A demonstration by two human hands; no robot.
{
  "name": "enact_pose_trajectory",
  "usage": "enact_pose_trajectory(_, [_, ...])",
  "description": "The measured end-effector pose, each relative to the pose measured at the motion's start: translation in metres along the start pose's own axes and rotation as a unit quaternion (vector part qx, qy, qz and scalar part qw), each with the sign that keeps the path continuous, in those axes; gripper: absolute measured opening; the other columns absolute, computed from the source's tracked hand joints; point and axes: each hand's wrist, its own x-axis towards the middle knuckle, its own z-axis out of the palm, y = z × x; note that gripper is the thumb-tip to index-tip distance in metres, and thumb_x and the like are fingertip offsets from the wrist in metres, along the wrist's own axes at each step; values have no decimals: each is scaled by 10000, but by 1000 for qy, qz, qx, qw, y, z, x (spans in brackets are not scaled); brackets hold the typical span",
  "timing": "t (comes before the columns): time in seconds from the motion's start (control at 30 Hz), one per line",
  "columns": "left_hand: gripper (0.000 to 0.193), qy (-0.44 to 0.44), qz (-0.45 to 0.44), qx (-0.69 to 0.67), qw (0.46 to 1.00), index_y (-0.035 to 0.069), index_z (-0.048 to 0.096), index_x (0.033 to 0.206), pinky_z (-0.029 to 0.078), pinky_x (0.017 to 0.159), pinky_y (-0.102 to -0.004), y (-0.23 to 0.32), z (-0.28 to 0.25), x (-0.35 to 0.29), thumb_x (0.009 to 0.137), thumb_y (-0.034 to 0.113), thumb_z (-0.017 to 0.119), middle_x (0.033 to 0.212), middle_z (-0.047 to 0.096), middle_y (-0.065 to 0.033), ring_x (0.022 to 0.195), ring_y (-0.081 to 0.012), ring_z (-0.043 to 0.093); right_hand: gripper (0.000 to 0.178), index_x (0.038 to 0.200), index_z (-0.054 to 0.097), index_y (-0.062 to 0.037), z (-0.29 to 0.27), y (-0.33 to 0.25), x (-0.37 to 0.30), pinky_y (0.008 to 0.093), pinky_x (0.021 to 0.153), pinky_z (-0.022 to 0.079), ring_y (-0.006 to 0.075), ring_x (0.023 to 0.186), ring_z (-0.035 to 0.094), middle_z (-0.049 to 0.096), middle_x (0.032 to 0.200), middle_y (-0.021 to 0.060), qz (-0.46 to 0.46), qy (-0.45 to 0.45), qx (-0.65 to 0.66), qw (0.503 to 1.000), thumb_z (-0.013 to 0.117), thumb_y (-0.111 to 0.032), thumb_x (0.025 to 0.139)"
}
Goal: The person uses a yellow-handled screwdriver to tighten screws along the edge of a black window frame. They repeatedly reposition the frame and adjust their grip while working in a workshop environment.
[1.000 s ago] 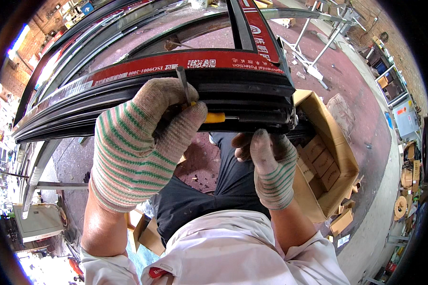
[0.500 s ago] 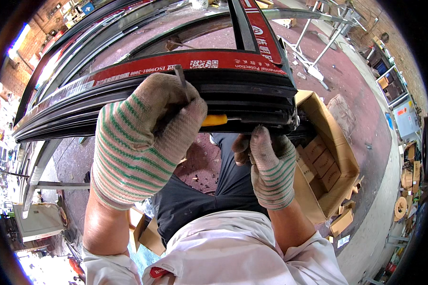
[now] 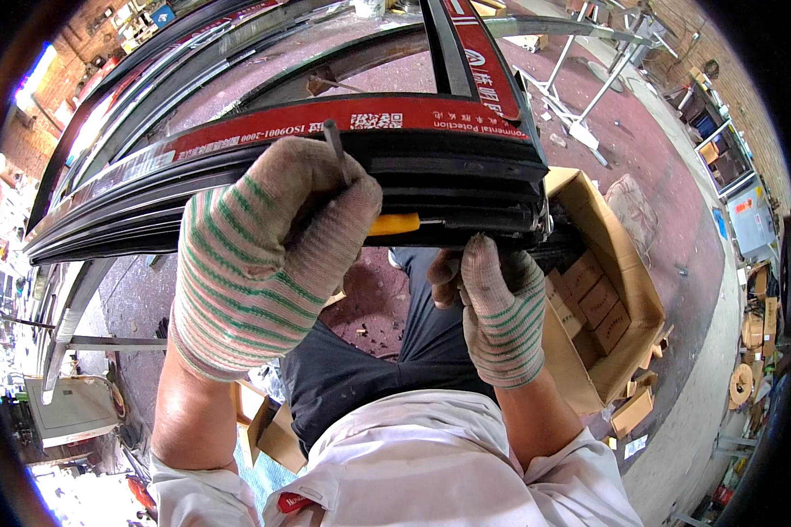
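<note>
Green stripes go across the pale knitted glove [image 3: 228, 303] of the person's left hand [image 3: 250, 255], which is closed around a grey metal rod [image 3: 332, 145]; the upper end of this rod stands out, a little tilted, above the thumb and the forefinger. Just beside these fingers, a yellow handle [image 3: 397, 224] lies nearly level along the lower side of a black frame [image 3: 453, 162], and its thin metal shaft [image 3: 432, 221] points toward the frame's right end. The left end of the handle is hidden behind the hand, so one cannot tell if it is gripped too. The right hand [image 3: 504, 303], gloved alike, is below that right end. Its thumb tip is close to the frame's lower edge, its fingers are curled, and whether they pinch something one cannot tell. The frame extends in front of the person, with red printed film [image 3: 264, 123] along its upper face. Dark trousers [image 3: 387, 369] show below. To the right, an open cardboard box [image 3: 620, 250] contains small brown boxes [image 3: 598, 301].
</note>
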Motion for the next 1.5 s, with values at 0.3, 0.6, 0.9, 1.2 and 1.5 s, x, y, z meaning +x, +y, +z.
enact_pose_trajectory(0.3, [87, 17, 72, 25, 997, 20, 642, 1006, 462, 507, -194, -14, 4, -7, 921, 23, 622, 746, 649, -25, 595, -57, 602, 269, 968, 656, -47, -1, 1, 1, 271, 517, 445, 144, 581, 597, 679, 754, 92, -3, -10, 2, 1000, 635, -315, 952])
enact_pose_trajectory(0.6, [155, 36, 253, 111, 960, 18, 638, 1016, 537, 599, -230, -22, 3, -4, 871, -32, 660, 812, 693, -55, 668, -112, 680, 280, 966, 670, -45, -2, 0, 1, 251, 549, 459, 115, 619, 598, 684, 773, 69, 4, -17, -12, 1000, 638, -323, 953])
enact_pose_trajectory(0.9, [230, 12, 293, 172, 940, 26, 626, 1058, 494, 537, -304, -21, 1, -11, 837, -11, 679, 750, 639, -100, 604, -211, 643, 219, 911, 681, -40, -3, 0, 2, 226, 562, 466, 82, 634, 604, 686, 754, 39, 14, -19, 20, 999, 653, -254, 950])
enact_pose_trajectory(1.2, [308, -2, 291, 198, 936, 48, 595, 1088, 499, 525, -314, -19, 6, -19, 808, -27, 700, 764, 646, -112, 600, -227, 646, 265, 1011, 650, -26, -6, 4, 3, 258, 555, 465, 137, 625, 605, 680, 779, 108, -1, -30, -12, 999, 592, -283, 982])
enact_pose_trajectory(1.5, [360, 23, 317, 208, 925, 58, 590, 1122, 513, 549, -339, -27, 11, -25, 793, 3, 725, 850, 658, -137, 658, -255, 660, 185, 908, 678, -36, -4, 1, 3, 221, 549, 458, 77, 624, 594, 674, 736, 36, 19, -23, 36, 999, 663, -217, 943])
